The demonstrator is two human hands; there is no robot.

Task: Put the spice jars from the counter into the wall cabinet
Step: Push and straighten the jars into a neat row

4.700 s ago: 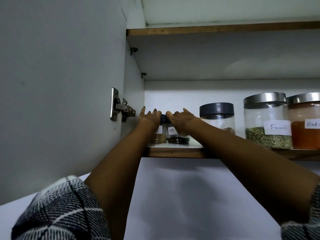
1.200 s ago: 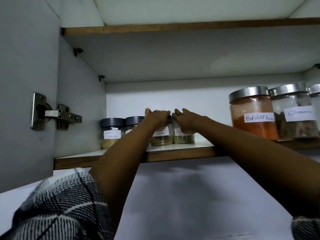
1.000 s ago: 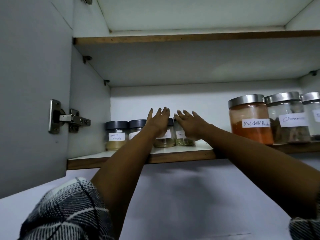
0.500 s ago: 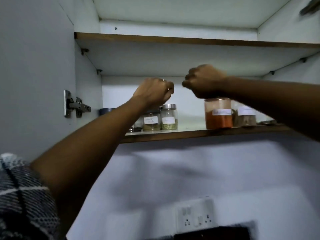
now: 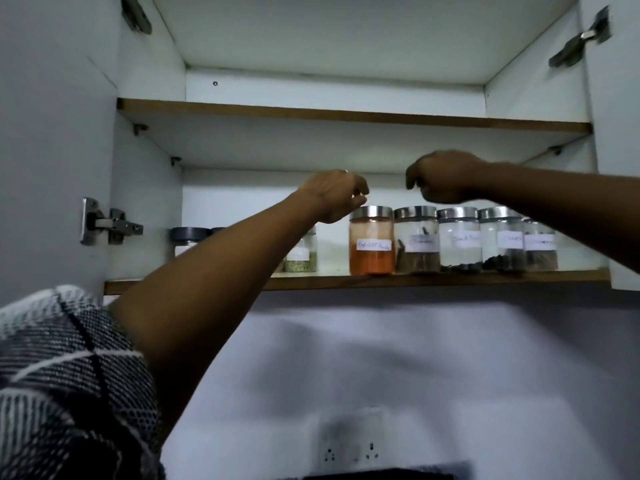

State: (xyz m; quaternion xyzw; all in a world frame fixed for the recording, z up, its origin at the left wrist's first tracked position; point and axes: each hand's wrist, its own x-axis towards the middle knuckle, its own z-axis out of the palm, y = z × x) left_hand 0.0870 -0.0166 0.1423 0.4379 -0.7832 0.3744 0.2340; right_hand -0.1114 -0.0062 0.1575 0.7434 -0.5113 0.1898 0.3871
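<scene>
The wall cabinet's lower shelf holds a row of labelled spice jars. At the left stand small jars, one with a dark lid and one with green spice; my left forearm hides the ones between them. To the right stand larger steel-lidded jars: red chilli powder, a brown spice and several more. My left hand hovers in front of the shelf above the chilli jar, fingers loosely curled, holding nothing. My right hand hangs beside it, also empty.
Both cabinet doors stand open, the left door with its hinge and the right door. The upper shelf carries nothing I can see. A wall socket sits on the white wall below.
Both hands let go of the small jars on the shelf and drew back from it with fingers curled. The view has tilted and pulled back, showing the whole cabinet.
</scene>
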